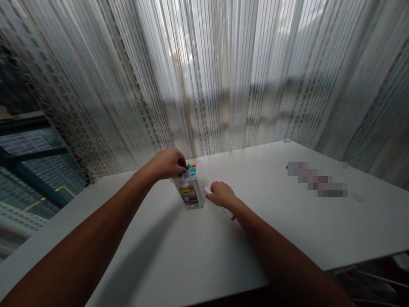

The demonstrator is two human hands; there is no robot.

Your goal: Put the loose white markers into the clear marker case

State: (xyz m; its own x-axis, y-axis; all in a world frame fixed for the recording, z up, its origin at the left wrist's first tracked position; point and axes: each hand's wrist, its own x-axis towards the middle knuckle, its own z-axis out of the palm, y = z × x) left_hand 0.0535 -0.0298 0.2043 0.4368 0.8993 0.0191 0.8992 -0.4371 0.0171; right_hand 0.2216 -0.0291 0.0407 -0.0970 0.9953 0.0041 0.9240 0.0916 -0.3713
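Observation:
A clear plastic case [195, 197] with a yellow and blue label stands upright on the white table, holding several markers whose coloured caps [193, 165] show at the top. Over the case's top left side, my left hand [168, 163] has its fingers closed on a blue-ended marker [187, 169]; its lower part is hard to make out. To the right of the case, my right hand [221, 194] is closed around a white marker with pink ends [228, 212]. That marker slants, one end near the case and the other under my wrist.
The white table [153, 260] reaches back to striped sheer curtains [220, 76]. A blurred-out pinkish object [315, 179] lies on the right part of the table. At left is a dark window frame [35, 175]. The table's front edge runs along the lower right.

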